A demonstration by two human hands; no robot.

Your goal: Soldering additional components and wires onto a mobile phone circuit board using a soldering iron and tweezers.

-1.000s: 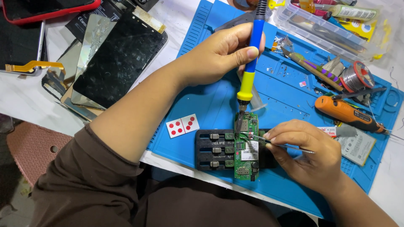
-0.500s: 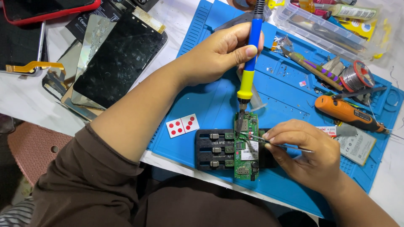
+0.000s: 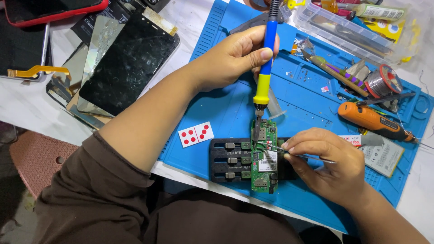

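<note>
Barely anything differs from half a second ago, read left to right:

Screens: cracked phone panels (image 3: 122, 68) lie far left on the tabletop (image 3: 27, 108), off the mat, as before.
Left hand: the left hand (image 3: 233, 56) has its grip closed round the blue-and-yellow iron (image 3: 266, 58), held upright with the tip down on the far end of the board; it has kept the same spot over the last second.
Domino: a white tile with red dots (image 3: 195, 133) lies on the blue mat (image 3: 226, 108), just left of the holder, unmoved.
Board: the green board (image 3: 264, 156) sits clamped in the black holder (image 3: 230, 159) at the near edge of the mat.
Right hand: the right hand (image 3: 327, 165) pinches tweezers (image 3: 289, 152), points resting mid-board, as earlier.
Right side: an orange tool (image 3: 373, 121), a solder spool (image 3: 382, 81) and a flat battery (image 3: 384, 156) lie untouched.
Meaning: the stillness suggests heat being held on one joint, not a new step.
</note>
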